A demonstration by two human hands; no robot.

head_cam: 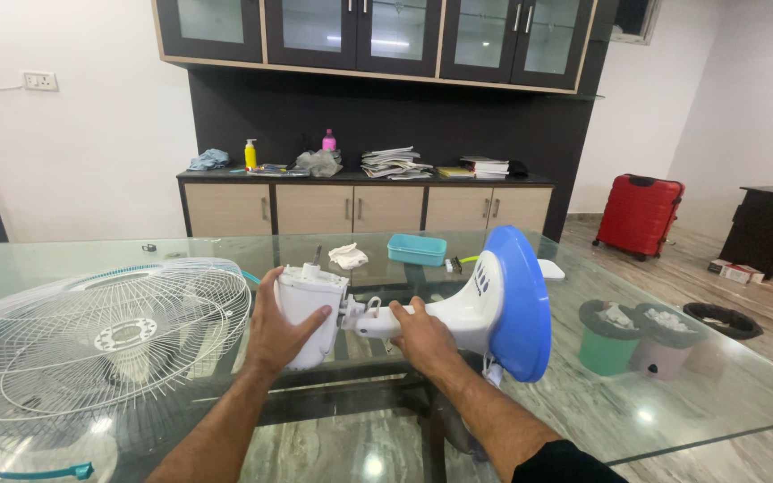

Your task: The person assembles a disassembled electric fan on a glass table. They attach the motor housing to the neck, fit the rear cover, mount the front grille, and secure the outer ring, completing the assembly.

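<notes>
Our left hand (277, 333) wraps its fingers around the white plastic motor housing of a table fan (309, 309), thumb on the near face, the grip closed firmly on it. Our right hand (422, 337) clenches the white curved plastic neck of the fan stand (445, 317), just where it meets the housing at a small hinge joint. At the far end of that neck sits the round blue and white plastic fan base (516, 304), tipped on edge so its flat underside faces right. We hold the whole piece lying sideways, just above the glass table (691, 402), near the middle of its near edge.

We judge the step in hand to be working the joint between motor and stand, either seating or freeing it. The next move calls for steady counter-pressure from both hands, and care that the heavy base does not swing down onto the glass.

Towards the left edge lie two white wire fan guards (91, 344), one overlapping the other. Towards the far edge rest a crumpled white cloth (348, 256) and a shallow teal plastic tray (417, 249). Below the glass on the right stand small round bins (639, 335), and a red hard-shell suitcase (640, 215) stands by the far wall.
</notes>
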